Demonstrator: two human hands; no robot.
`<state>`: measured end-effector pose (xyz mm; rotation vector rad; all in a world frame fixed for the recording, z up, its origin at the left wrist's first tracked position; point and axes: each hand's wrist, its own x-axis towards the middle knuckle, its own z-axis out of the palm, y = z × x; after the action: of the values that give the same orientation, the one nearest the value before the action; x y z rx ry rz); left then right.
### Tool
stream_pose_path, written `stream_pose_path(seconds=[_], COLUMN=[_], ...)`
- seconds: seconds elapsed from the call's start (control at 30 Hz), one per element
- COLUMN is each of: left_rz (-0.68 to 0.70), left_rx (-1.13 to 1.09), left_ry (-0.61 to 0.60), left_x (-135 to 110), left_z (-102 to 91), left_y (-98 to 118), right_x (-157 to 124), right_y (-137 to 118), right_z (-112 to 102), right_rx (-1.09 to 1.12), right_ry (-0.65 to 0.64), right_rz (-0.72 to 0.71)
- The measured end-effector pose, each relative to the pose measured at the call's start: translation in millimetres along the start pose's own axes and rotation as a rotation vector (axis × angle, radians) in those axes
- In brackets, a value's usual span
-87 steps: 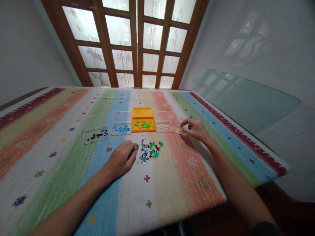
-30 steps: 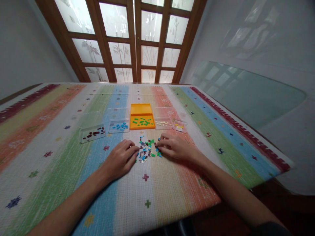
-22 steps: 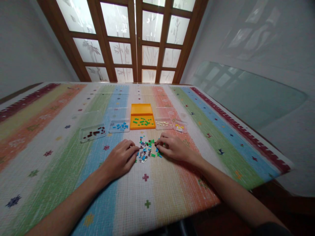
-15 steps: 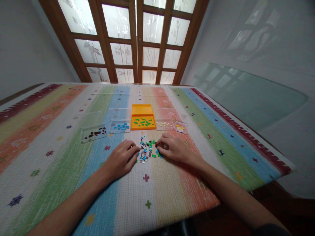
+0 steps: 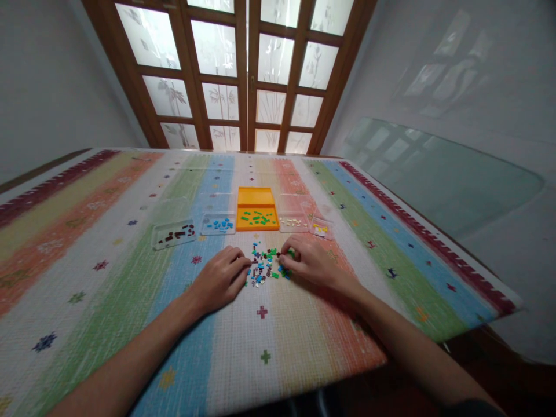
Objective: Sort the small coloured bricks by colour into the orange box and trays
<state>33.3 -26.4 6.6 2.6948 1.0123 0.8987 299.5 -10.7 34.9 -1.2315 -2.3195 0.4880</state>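
A loose pile of small toy building bricks (image 5: 262, 270), in blue, green, brown and white, lies on the striped tablecloth between my hands. My left hand (image 5: 223, 279) rests at the pile's left edge, fingers curled together, and whatever its fingertips hold is hidden. From the right, my right hand (image 5: 311, 262) reaches over the pile's edge with thumb and forefinger pinched. A tiny dark brown brick (image 5: 278, 253) shows at those fingertips. Green and blue bricks lie partly under this hand.
Behind the pile stand a clear tray (image 5: 174, 243) of brown bricks, a clear tray (image 5: 217, 231) of blue ones, an open orange box (image 5: 256, 197) with green ones, a clear tray (image 5: 294, 230) of cream ones and a small box (image 5: 322, 236) of yellow and white ones.
The whole view has shifted slightly, so the table's contents appear a little further right. Both hands stay at the pile, with the right fingers drawn slightly closer together.
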Motion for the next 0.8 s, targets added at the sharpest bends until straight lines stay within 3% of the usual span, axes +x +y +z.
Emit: stream_pose_path(seconds=[0.13, 0.33, 0.53, 0.8], left_rz=[0.011, 0.066, 0.138, 0.085], left_rx=[-0.011, -0.1, -0.104, -0.105], left_ry=[0.015, 0.07, 0.106, 0.152], left_x=[0.3, 2.5, 4.4, 8.2], left_z=[-0.5, 1.1, 3.8, -7.7], left_y=[0.1, 9.1, 18.6, 15.7], right_x=[-0.1, -4.3, -7.0, -5.5], right_y=[1.3, -9.7, -22.7, -21.5], right_z=[-3.8, 11.9, 23.4, 24.7], right_rx=[0.098, 0.265, 0.245, 0.219], right_ry=[0.069, 0.023, 0.054, 0.128], right_rz=[0.01, -0.088, -0.238, -0.312])
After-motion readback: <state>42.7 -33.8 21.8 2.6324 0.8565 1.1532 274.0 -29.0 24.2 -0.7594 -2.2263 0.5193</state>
